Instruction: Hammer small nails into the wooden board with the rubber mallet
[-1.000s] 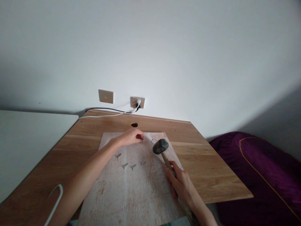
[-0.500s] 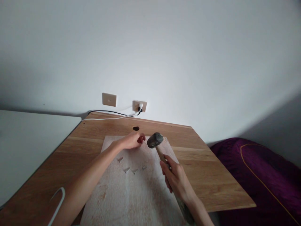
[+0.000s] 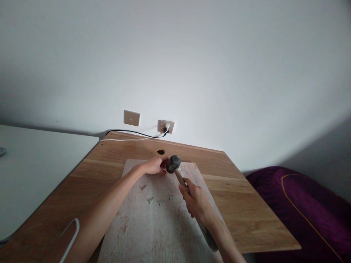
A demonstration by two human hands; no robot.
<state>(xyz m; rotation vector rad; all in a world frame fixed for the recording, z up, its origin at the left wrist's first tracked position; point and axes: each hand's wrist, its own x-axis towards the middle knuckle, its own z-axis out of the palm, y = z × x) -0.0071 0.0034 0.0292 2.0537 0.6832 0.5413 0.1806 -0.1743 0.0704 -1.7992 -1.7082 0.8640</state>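
My right hand [image 3: 194,198] is wrapped round the wooden handle of a mallet [image 3: 173,164] with a dark, blunt head. That head is right beside the fingertips of my left hand [image 3: 155,165], partly in front of them. The left fingers are pinched together near the far edge of a whitish, worn board [image 3: 142,226]. What they hold, if anything, is hidden. Several small pale pointed pieces, such as this one [image 3: 150,200], lie on the board nearer to me. Others [image 3: 188,171] show just right of the mallet head.
Beneath the board is a wooden tabletop [image 3: 241,204] with a round cable hole [image 3: 161,152]. Cables [image 3: 128,139] run to a wall socket [image 3: 170,126]. A white surface [image 3: 41,164] adjoins on the left. A white cable loop [image 3: 74,233] crosses my left forearm. Purple fabric [image 3: 307,204] lies at right.
The mallet head has swung left and come close to my left fingers, my right hand moving with it. My left hand stays almost in place. The view has shifted slightly.
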